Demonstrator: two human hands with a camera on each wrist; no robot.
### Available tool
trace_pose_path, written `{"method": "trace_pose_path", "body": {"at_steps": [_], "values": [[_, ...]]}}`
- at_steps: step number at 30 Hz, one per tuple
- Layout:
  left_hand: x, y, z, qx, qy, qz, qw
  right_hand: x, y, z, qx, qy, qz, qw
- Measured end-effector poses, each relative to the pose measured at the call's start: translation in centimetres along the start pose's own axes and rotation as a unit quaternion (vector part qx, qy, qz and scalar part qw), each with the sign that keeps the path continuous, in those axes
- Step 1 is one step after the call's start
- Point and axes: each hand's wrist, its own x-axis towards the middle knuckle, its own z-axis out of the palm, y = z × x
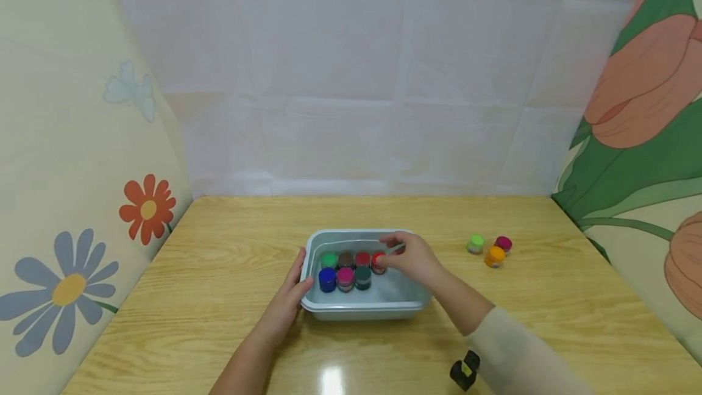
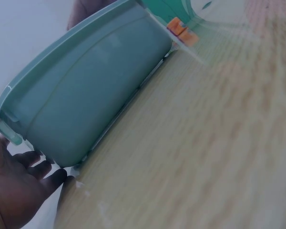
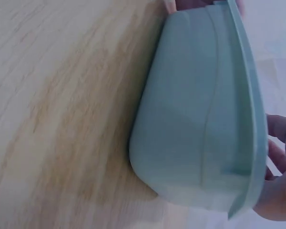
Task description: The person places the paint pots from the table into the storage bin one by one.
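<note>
A pale blue-green plastic tub (image 1: pixel 367 306) stands on the table. My left hand (image 1: pixel 285 306) holds its left end, thumb over the rim and fingers along the outer wall. Inside are two rows of small lidded jars. The back row has green (image 1: pixel 329 260), brown (image 1: pixel 345 260), dark red (image 1: pixel 362 259) and bright red (image 1: pixel 377 266) ones. In front stand blue (image 1: pixel 327 280), pink (image 1: pixel 345 279) and dark green (image 1: pixel 362 278) jars. My right hand (image 1: pixel 414 258) reaches over the right side, thumb tip at the bright red lid, index finger apart from it.
Right of the tub, a lime green jar (image 1: pixel 475 244), a magenta jar (image 1: pixel 503 244) and an orange jar (image 1: pixel 495 256) are grouped together. A small black object (image 1: pixel 465 370) with a yellow mark lies near the right sleeve (image 1: pixel 515 346). White cloth (image 1: pixel 351 78) hangs behind the table.
</note>
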Motion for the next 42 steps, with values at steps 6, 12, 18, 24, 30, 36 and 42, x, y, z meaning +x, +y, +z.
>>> {"method": "trace_pose_path", "body": {"at_steps": [6, 12, 18, 24, 30, 36, 42], "values": [[-0.1, -0.1, 0.0, 0.0, -0.002, -0.003, 1.0, -0.3, 0.7, -2.4, 0.034, 0.028, 0.018, 0.9989], [-0.1, -0.1, 0.0, 0.001, 0.002, -0.005, 1.0, -0.8, 2.1, -4.8, 0.043, 0.056, 0.029, 0.9971], [-0.2, 0.0, 0.0, 0.009, 0.007, -0.005, 0.9999, -1.0, 4.3, -7.2, 0.046, 0.086, 0.032, 0.9947], [-0.1, 0.0, 0.0, 0.007, 0.007, -0.007, 0.9999, -1.5, 6.7, -9.5, 0.038, 0.111, 0.046, 0.9921], [0.1, 0.0, 0.0, 0.011, 0.008, -0.007, 0.9999, -2.0, 9.2, -11.2, 0.043, 0.126, 0.086, 0.9873], [0.1, 0.0, -0.1, 0.014, 0.008, -0.009, 0.9998, -2.2, 11.1, -12.3, 0.027, 0.157, 0.103, 0.9818], [0.2, -0.1, -0.1, 0.01, 0.005, -0.006, 0.9999, -2.4, 12.6, -12.7, 0.038, 0.162, 0.118, 0.9789]]}}
